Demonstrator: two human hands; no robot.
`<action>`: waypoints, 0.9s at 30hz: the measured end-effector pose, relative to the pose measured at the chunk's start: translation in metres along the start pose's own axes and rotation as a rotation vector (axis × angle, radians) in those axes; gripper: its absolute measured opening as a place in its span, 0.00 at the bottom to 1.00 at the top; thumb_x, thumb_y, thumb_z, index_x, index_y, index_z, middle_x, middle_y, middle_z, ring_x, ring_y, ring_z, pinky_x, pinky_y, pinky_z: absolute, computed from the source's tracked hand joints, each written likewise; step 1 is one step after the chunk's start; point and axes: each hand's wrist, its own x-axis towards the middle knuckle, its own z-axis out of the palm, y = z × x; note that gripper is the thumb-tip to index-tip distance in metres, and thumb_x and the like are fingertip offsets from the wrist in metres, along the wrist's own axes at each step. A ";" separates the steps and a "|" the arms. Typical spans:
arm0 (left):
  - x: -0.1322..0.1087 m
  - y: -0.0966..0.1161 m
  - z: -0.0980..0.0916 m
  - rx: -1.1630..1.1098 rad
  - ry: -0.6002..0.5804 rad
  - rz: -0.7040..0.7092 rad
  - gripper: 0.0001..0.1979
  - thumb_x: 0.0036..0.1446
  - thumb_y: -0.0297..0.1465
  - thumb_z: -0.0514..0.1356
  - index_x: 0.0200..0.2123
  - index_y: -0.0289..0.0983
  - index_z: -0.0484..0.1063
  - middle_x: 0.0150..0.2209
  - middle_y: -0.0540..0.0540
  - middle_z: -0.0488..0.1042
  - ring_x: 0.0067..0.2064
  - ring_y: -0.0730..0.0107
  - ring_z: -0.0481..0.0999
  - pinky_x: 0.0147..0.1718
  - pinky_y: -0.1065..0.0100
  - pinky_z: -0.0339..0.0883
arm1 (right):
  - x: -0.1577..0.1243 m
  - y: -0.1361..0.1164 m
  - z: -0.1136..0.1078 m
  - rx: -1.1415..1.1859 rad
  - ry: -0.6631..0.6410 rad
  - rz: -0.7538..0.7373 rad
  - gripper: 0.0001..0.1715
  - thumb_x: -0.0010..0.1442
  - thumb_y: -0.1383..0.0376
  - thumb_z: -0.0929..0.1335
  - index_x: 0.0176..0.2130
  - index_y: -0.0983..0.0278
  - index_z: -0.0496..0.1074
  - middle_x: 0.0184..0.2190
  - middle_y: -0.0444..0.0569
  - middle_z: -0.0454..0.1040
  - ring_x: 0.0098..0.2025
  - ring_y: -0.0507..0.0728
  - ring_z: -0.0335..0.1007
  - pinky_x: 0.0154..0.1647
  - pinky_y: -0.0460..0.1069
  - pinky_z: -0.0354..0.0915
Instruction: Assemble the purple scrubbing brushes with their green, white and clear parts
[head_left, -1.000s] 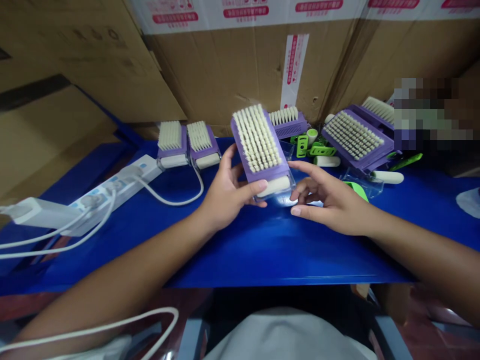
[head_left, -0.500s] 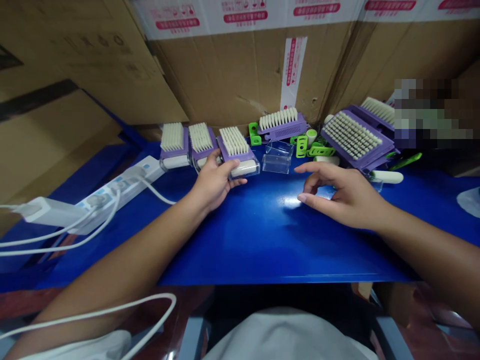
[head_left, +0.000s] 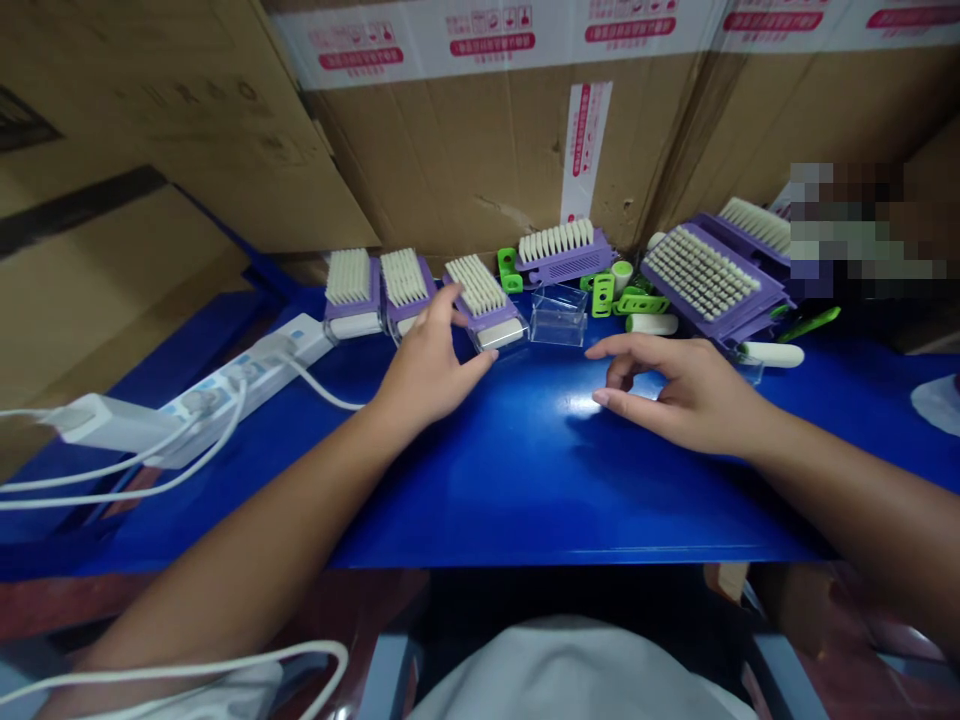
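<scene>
My left hand (head_left: pixel 427 365) is at the left edge of a purple brush head (head_left: pixel 484 295) with cream bristles and a clear front cover over a white roller. Its thumb and fingers are spread around the near left corner and seem to touch the side without gripping; some fingertips are hidden. Two similar brush heads, one in the middle (head_left: pixel 405 280) and one at the left (head_left: pixel 350 285), lie beside it in a row. My right hand (head_left: pixel 686 395) hovers over the blue table (head_left: pixel 525 480), thumb and index finger apart, nothing between them. Before it lies a clear plastic cover (head_left: pixel 559 327).
Another purple brush piece (head_left: pixel 566 255) leans near green clips (head_left: pixel 602 295) and a white roller (head_left: pixel 652 324). Stacked purple brush pieces (head_left: pixel 709 280) lie at the right. A power strip (head_left: pixel 247 375) with white cables is at left; cardboard boxes (head_left: pixel 465 150) stand behind.
My left thumb has come off the front of the third brush head, and the fingers have opened along its left side. The brush head has turned slightly. My right hand has barely moved.
</scene>
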 end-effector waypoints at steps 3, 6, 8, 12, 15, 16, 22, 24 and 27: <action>-0.004 0.009 0.000 -0.043 -0.164 0.112 0.29 0.63 0.41 0.69 0.66 0.44 0.75 0.55 0.45 0.84 0.34 0.69 0.82 0.46 0.61 0.80 | 0.001 -0.002 0.001 0.002 -0.035 0.002 0.17 0.69 0.60 0.74 0.53 0.67 0.82 0.31 0.46 0.83 0.28 0.51 0.77 0.22 0.42 0.67; -0.005 0.018 0.004 -0.070 -0.300 0.069 0.29 0.64 0.42 0.68 0.66 0.42 0.77 0.57 0.44 0.86 0.33 0.68 0.82 0.47 0.60 0.80 | 0.001 -0.003 0.002 0.001 -0.057 0.001 0.15 0.69 0.60 0.73 0.52 0.66 0.83 0.31 0.45 0.83 0.28 0.51 0.77 0.22 0.42 0.67; -0.004 0.020 0.005 -0.041 -0.302 -0.009 0.33 0.64 0.42 0.68 0.70 0.41 0.74 0.61 0.42 0.85 0.36 0.64 0.84 0.49 0.59 0.80 | 0.001 -0.002 0.002 -0.003 -0.062 0.002 0.15 0.69 0.61 0.73 0.51 0.66 0.83 0.30 0.45 0.83 0.28 0.51 0.77 0.23 0.42 0.68; 0.000 0.016 0.005 0.022 -0.274 -0.095 0.40 0.62 0.45 0.69 0.74 0.39 0.68 0.67 0.37 0.80 0.45 0.56 0.87 0.54 0.56 0.79 | 0.000 -0.001 0.002 0.001 -0.071 0.004 0.14 0.69 0.60 0.74 0.50 0.64 0.83 0.30 0.45 0.83 0.26 0.51 0.76 0.23 0.43 0.67; 0.001 0.011 0.006 -0.019 -0.255 -0.135 0.43 0.61 0.46 0.71 0.75 0.39 0.66 0.69 0.35 0.78 0.48 0.52 0.87 0.56 0.54 0.79 | 0.000 -0.002 0.002 0.001 -0.081 0.015 0.13 0.68 0.60 0.74 0.50 0.63 0.83 0.30 0.45 0.84 0.27 0.52 0.77 0.23 0.44 0.67; 0.001 0.009 0.007 -0.038 -0.250 -0.141 0.44 0.61 0.46 0.71 0.76 0.39 0.65 0.69 0.35 0.78 0.48 0.52 0.87 0.56 0.54 0.79 | 0.000 -0.002 0.002 -0.003 -0.085 0.019 0.13 0.68 0.60 0.74 0.50 0.63 0.83 0.30 0.45 0.84 0.27 0.52 0.77 0.23 0.44 0.67; 0.000 0.008 0.008 -0.032 -0.248 -0.072 0.40 0.61 0.45 0.70 0.73 0.42 0.70 0.66 0.38 0.81 0.41 0.57 0.86 0.54 0.53 0.80 | 0.001 0.002 -0.003 -0.104 -0.029 -0.022 0.14 0.69 0.59 0.74 0.52 0.60 0.82 0.36 0.48 0.86 0.35 0.58 0.83 0.34 0.50 0.76; 0.000 0.008 0.006 -0.030 -0.267 -0.004 0.37 0.62 0.44 0.69 0.72 0.43 0.72 0.63 0.40 0.83 0.37 0.60 0.85 0.54 0.54 0.80 | 0.001 0.005 -0.008 -0.193 0.028 -0.048 0.15 0.68 0.59 0.74 0.53 0.59 0.82 0.40 0.51 0.87 0.42 0.63 0.85 0.43 0.56 0.79; 0.001 0.009 0.003 -0.003 -0.265 0.105 0.32 0.65 0.42 0.66 0.71 0.46 0.74 0.69 0.41 0.78 0.36 0.64 0.85 0.55 0.54 0.80 | 0.003 0.007 -0.017 -0.337 0.122 -0.075 0.14 0.69 0.58 0.73 0.53 0.56 0.81 0.47 0.53 0.87 0.50 0.69 0.85 0.53 0.65 0.79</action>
